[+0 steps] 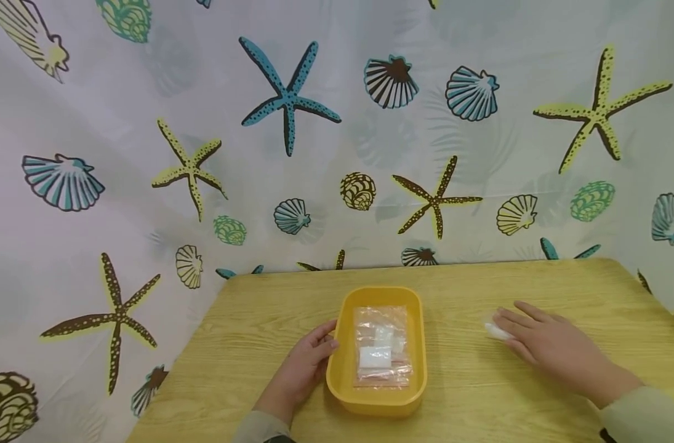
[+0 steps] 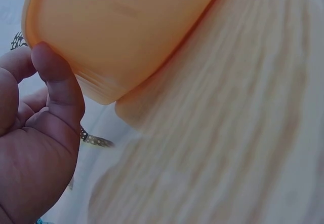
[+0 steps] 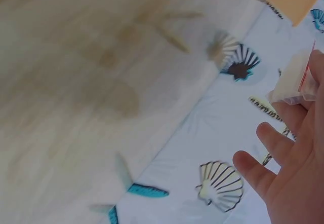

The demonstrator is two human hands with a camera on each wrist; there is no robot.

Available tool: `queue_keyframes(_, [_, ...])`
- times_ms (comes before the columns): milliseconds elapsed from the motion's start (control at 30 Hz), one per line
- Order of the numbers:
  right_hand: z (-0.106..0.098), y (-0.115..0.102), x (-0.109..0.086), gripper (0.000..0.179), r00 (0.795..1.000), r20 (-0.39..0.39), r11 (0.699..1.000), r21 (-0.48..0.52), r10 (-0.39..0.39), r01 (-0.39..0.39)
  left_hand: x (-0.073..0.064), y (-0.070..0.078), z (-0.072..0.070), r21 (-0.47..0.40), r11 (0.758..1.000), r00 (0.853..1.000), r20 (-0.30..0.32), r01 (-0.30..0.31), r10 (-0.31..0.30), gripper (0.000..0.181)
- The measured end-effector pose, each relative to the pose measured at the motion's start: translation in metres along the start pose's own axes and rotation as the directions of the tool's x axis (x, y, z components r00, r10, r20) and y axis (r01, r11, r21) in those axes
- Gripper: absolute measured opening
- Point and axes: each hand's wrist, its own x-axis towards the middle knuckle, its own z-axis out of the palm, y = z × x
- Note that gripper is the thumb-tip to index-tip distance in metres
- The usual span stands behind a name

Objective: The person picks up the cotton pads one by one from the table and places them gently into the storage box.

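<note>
My left hand (image 1: 306, 368) grips the left side of a yellow plastic tub (image 1: 385, 401) with rounded corners; the left wrist view has the thumb against the outer wall near its rim. Inside the tub lie clear zip bags (image 1: 382, 315) with red seal lines, and a small white packet (image 1: 375, 357) on top of them. To the right of the tub, my right hand (image 1: 558, 347) hovers low over the table, some fingers spread. Between its thumb and forefinger it pinches a small zip bag (image 3: 292, 79) with a red seal line and whitish contents.
The tub stands on a light wood-grain table (image 1: 270, 307) with a rounded far corner on each side. Behind it hangs a white curtain (image 1: 337, 141) printed with starfish and shells, close along the table's back edge.
</note>
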Motion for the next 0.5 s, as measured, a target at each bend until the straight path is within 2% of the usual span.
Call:
queue_keyframes(167, [-0.004, -0.029, 0.030, 0.047, 1.000, 0.024, 0.999, 0.045, -0.013, 0.012, 0.000, 0.000, -0.001, -0.011, 1.000, 1.000, -0.003, 0.007, -0.007, 0.055])
queue_keyframes(300, [-0.003, -0.049, 0.047, 0.049, 0.999, 0.040, 0.997, 0.079, -0.019, 0.015, 0.000, 0.000, -0.001, 0.004, 1.000, 1.000, 0.002, 0.016, -0.016, 0.055])
queue_keyframes(500, [0.004, -0.069, 0.069, 0.049, 0.999, 0.005, 0.994, 0.097, -0.045, 0.044, 0.002, -0.002, 0.000, 0.016, 1.000, 1.000, 0.000, 0.014, -0.014, 0.053])
